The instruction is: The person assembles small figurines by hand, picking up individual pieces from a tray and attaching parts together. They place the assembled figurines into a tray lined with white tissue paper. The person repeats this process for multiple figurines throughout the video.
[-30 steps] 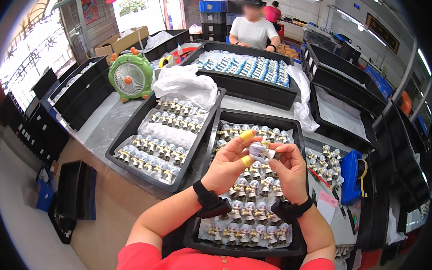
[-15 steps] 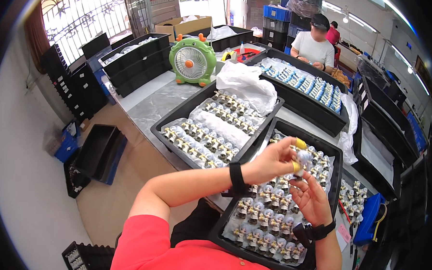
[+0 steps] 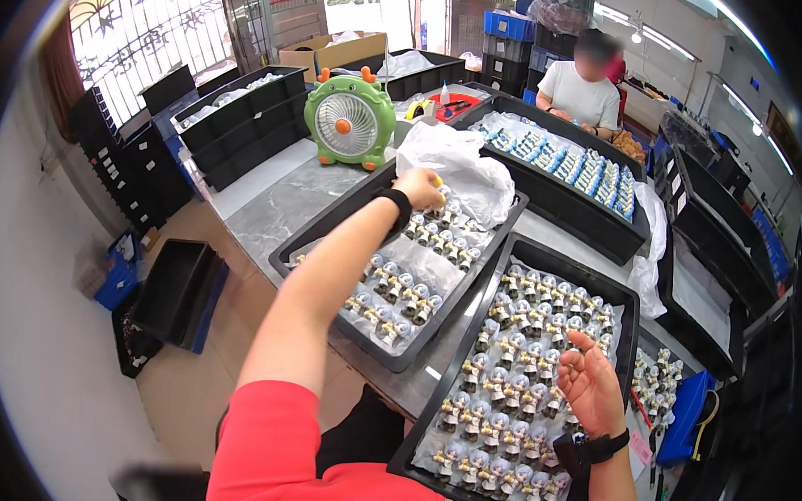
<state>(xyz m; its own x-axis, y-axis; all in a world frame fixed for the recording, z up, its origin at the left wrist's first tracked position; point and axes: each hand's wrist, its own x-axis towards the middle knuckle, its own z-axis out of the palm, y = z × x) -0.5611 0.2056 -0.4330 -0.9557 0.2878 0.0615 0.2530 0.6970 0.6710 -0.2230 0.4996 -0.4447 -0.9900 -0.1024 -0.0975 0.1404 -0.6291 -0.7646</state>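
My left hand point(image 3: 419, 189), with yellow covers on its fingertips, reaches over the left black tray point(image 3: 394, 359). Its fingers are closed at a small figurine point(image 3: 443, 195) with pale hair, at the far end of the rows; the fingers partly hide it. Above the right black tray point(image 3: 626, 327), my right hand point(image 3: 590, 384) hangs with loosely curled fingers apart and nothing in them. Rows of similar figurines point(image 3: 497, 429) stand on white sheeting in that tray. The left tray also holds figurines in rows, with a bare white strip point(image 3: 414, 262) between them.
Crumpled white plastic point(image 3: 454, 159) lies over the left tray's far end. Beyond stand a green fan point(image 3: 351, 123) and a tray of blue-and-white pieces point(image 3: 557, 159). A person point(image 3: 580, 88) sits behind it. More figurines point(image 3: 659, 383) and a blue box point(image 3: 687, 420) lie at the right.
My left hand has moved away from my right hand, leftward and farther out, to the left tray. The figurine that was between both hands has left the right hand, which is now lower.
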